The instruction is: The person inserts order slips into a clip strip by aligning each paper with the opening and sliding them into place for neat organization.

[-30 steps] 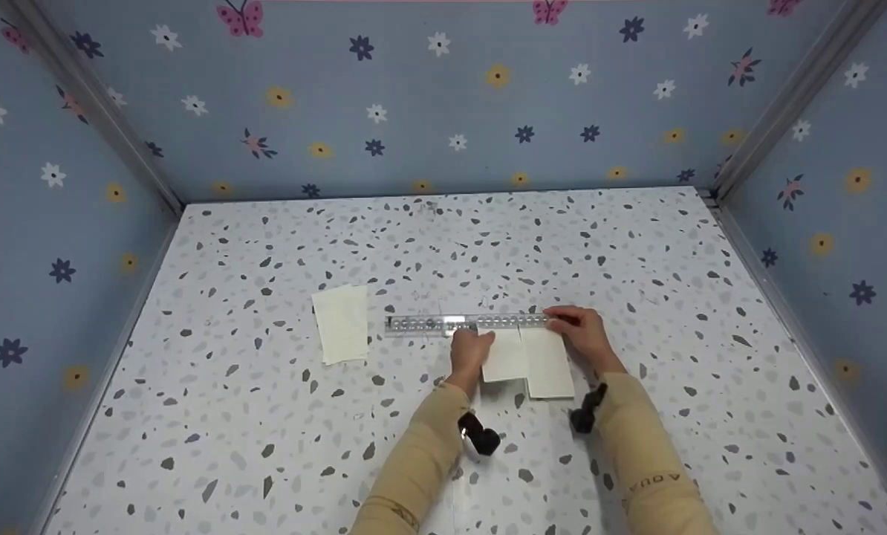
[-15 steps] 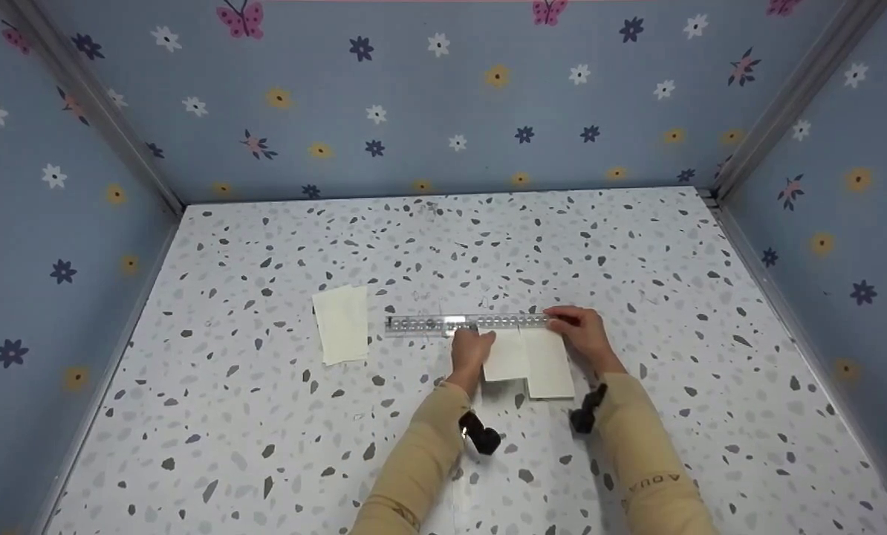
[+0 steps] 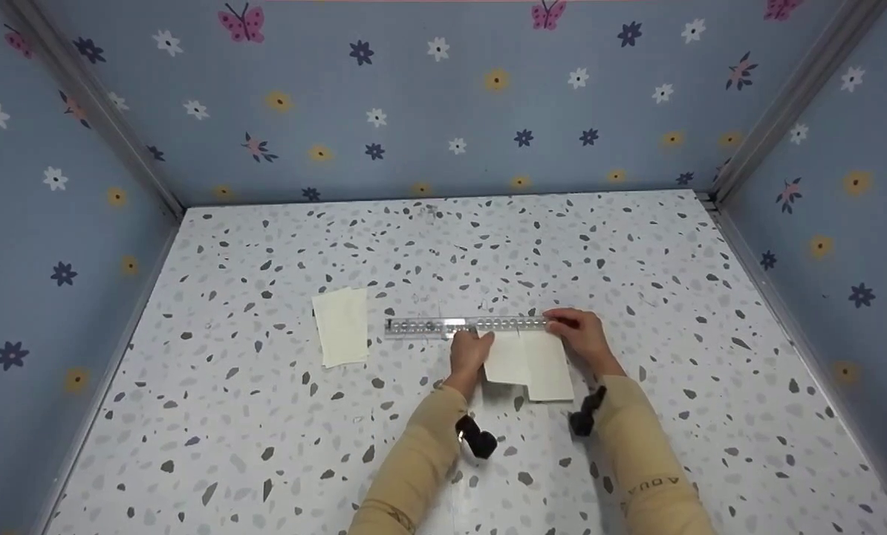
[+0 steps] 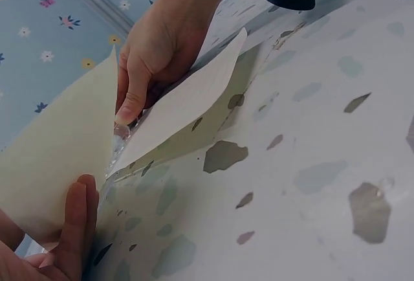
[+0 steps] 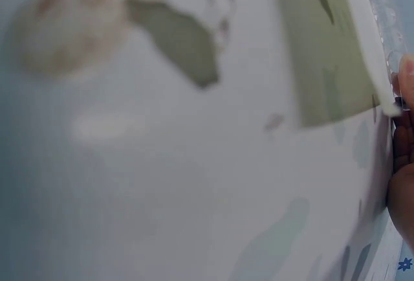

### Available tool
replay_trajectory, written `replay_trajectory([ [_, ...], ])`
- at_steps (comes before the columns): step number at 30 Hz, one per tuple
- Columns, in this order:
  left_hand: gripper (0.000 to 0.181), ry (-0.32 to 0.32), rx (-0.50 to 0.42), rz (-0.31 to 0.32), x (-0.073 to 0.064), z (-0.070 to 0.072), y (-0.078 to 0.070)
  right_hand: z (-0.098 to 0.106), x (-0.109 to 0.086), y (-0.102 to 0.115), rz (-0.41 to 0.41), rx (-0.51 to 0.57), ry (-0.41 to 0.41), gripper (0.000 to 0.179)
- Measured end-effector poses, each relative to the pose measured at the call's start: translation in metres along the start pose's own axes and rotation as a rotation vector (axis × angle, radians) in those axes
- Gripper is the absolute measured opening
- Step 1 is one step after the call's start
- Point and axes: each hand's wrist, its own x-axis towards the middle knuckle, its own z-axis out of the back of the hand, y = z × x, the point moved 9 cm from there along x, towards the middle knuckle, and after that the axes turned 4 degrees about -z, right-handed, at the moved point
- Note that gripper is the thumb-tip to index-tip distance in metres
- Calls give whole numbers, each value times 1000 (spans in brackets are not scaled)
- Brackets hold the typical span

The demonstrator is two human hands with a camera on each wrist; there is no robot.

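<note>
I have the clear ruler [image 3: 455, 323] running left to right, with the left sheet [image 3: 507, 362] and right sheet [image 3: 550, 368] side by side along its near edge. My right hand [image 3: 585, 338] is the one surely on it, pinching its right end; my left hand [image 3: 471, 357], near its middle, pinches the left sheet's edge, though I can't tell whether it grips the ruler too.
</note>
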Motion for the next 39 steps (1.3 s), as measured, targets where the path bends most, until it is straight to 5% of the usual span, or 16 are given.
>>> replay_trajectory([
  [14, 22, 24, 68, -18, 0, 21, -1, 0, 0, 3, 53, 16, -9, 23],
  [22, 17, 29, -70, -13, 3, 32, 2, 0, -2, 2, 52, 71, -5, 24],
  [33, 12, -63, 141, -151, 6, 66, -9, 0, -1, 1, 27, 46, 1, 22],
  [39, 12, -103, 137, -226, 10, 84, -13, 0, -1, 1, 23, 40, -4, 21],
])
